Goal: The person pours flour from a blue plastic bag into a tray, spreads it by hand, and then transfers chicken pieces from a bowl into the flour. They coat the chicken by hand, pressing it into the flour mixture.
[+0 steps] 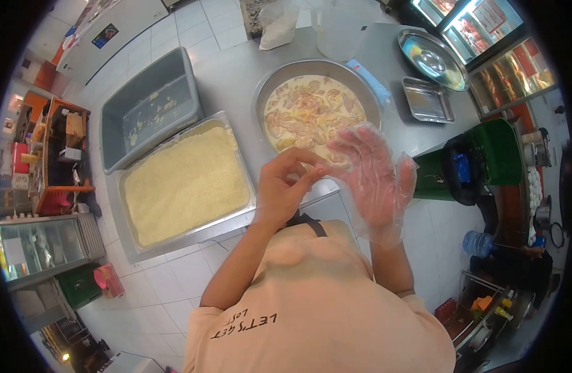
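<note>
My right hand wears a clear, loose plastic glove. Its fingers are spread, palm turned up, over the near edge of a round metal bowl. Bare, my left hand pinches the glove at its thumb side with thumb and index finger. Raw meat pieces in a pale, milky liquid fill much of the bowl. To the left of my left hand lies a rectangular metal tray with a level layer of pale yellow powder or crumbs.
Behind the tray, a grey plastic tub has bits of residue inside. A round steel platter and small metal tray sit at the right. A clear container and white bag stand at the back. A green bin is right of the table.
</note>
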`<state>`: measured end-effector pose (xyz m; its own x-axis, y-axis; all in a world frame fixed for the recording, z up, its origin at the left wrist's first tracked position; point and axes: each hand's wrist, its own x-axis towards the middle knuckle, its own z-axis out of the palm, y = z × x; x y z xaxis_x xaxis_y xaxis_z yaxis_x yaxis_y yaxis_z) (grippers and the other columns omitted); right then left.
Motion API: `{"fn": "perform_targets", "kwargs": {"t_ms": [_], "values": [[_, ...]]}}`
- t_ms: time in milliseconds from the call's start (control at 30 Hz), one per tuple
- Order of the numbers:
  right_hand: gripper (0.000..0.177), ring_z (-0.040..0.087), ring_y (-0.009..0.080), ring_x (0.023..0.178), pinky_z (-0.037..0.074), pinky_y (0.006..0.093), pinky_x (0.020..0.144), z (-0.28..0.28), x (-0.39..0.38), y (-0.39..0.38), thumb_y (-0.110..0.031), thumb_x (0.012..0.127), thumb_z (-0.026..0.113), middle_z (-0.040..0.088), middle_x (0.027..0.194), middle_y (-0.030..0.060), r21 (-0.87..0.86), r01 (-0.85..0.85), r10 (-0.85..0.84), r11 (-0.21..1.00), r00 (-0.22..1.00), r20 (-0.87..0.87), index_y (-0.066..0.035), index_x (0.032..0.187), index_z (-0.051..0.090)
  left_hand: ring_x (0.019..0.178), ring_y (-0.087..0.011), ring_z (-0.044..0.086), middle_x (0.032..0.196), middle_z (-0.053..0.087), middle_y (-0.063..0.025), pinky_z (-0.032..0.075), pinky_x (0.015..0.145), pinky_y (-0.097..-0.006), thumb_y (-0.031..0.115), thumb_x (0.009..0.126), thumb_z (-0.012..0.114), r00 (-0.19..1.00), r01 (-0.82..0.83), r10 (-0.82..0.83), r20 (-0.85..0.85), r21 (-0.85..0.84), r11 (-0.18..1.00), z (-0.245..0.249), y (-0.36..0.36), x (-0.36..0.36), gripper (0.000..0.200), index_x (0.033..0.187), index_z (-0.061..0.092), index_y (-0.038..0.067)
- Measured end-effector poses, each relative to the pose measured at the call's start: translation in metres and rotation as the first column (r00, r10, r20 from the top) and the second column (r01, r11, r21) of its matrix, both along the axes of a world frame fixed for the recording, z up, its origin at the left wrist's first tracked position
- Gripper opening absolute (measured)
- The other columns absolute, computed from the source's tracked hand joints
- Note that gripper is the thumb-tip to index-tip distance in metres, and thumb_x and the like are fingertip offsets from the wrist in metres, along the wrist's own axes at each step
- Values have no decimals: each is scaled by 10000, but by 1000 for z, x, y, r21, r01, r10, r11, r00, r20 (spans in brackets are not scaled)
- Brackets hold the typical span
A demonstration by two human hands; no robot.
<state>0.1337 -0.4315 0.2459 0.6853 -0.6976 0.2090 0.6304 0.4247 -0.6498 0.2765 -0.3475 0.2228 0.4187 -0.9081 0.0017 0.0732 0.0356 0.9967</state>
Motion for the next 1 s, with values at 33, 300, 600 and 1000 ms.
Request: {"fn": "perform_targets", "kwargs": {"t_ms": [33,300,600,1000], "values": [[776,437,300,1245,378,501,1015,2,2,1,-649,910,298,447,1348,174,-50,-7,4,999,998,-66,-31,1368,399,534,-41,505,745,611,2,378,418,-179,166,855,701,1000,-6,6,0,1,1000,0,1,3,172,947,636,36],[751,465,280,1220,347,473,1038,5,17,8,-627,901,363,469,1327,170,-69,-91,74,993,974,-212,-15,1329,439,633,-49,505,765,571,11,398,428,-185,146,881,653,997,-74,76,-12,88,993,-22,8,19,114,890,603,43],[791,422,306,1274,304,443,1069,-3,22,2,-650,895,352,425,1388,188,91,-110,118,990,989,-89,-8,1351,419,649,-49,463,848,596,1,420,500,-177,198,857,683,930,-278,292,225,-90,956,-6,10,29,189,962,621,53],[873,402,294,1287,304,414,1067,-9,25,10,-662,846,472,402,1410,203,-15,-263,247,965,923,-296,42,1358,397,627,-101,454,819,588,-16,376,532,-236,48,778,704,888,-164,138,439,21,986,-19,8,36,106,871,654,40]]}}
